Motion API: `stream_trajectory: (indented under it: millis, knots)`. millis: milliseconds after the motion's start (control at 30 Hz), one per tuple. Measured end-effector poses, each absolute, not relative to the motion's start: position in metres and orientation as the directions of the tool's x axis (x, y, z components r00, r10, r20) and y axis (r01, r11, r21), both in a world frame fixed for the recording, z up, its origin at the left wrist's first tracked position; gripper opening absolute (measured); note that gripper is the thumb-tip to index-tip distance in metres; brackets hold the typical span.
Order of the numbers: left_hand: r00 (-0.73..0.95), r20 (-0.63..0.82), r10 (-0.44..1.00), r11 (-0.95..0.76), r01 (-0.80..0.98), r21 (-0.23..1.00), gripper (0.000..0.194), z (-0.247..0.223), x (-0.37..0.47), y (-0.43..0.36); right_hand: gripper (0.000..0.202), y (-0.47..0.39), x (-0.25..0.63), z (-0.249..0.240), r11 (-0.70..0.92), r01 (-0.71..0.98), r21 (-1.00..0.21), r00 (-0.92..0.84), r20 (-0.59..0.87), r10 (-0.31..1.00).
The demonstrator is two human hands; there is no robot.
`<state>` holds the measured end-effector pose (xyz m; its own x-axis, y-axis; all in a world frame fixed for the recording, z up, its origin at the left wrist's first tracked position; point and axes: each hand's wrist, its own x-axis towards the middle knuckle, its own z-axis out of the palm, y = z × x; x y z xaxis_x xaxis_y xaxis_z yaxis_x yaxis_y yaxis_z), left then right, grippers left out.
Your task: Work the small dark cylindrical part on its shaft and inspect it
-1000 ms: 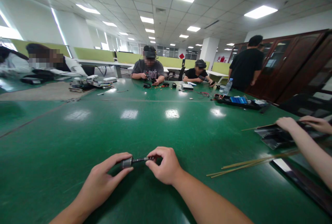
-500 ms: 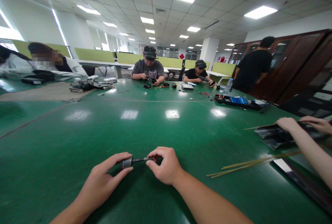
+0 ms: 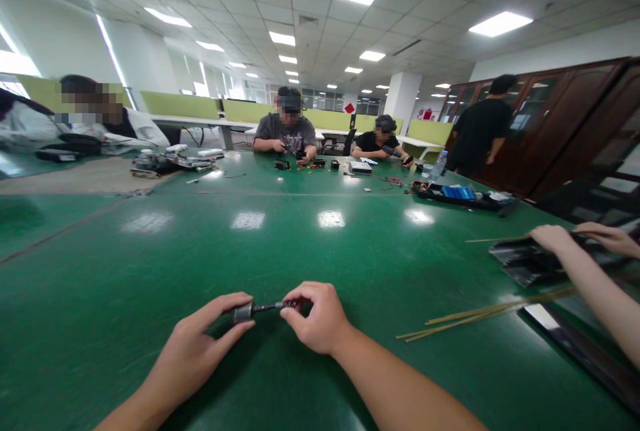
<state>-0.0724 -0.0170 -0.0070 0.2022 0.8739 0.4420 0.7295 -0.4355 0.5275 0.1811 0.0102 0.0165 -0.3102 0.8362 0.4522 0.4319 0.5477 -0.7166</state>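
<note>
Just above the green tabletop [image 3: 280, 244] I hold a small part with a dark grey metal cylinder [image 3: 243, 312] and a thin rod, which looks like a small motor with a long shaft [image 3: 267, 307]. My left hand [image 3: 200, 338] grips the cylinder between thumb and fingers. The tips of my right hand [image 3: 320, 318] pinch the far end of the shaft, where a ribbed piece shows partly between the fingers. The part lies roughly level, cylinder on the left. My right fingers hide its very end.
Thin brass-coloured rods [image 3: 465, 321] and a dark long piece [image 3: 575, 351] lie at right. A co-worker's hands [image 3: 555, 239] rest on black profiles [image 3: 525, 264]. Farther back are a black tray [image 3: 465, 195], a bottle [image 3: 439, 166] and a heap of parts [image 3: 173, 159]. Other people sit across the table.
My hands and the motor-like part keep almost the same pose. The view has shifted very slightly. The standing person at the back right has moved a little left.
</note>
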Motion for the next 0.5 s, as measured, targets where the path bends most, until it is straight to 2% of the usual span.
stream_trajectory:
  millis: [367, 500]
  knots:
    - [0.088, 0.432, 0.898, -0.349, 0.742, 0.573, 0.044, 0.000, -0.076, -0.011, 0.010, 0.009, 0.180, 0.017, 0.527, 0.426, -0.735, -0.300, 0.435, 0.849]
    - [-0.061, 0.358, 0.932, -0.245, 0.621, 0.744, 0.053, 0.008, -0.079, -0.009, 0.010, 0.010, 0.181, 0.016, 0.499, 0.419, -0.759, -0.267, 0.422, 0.866]
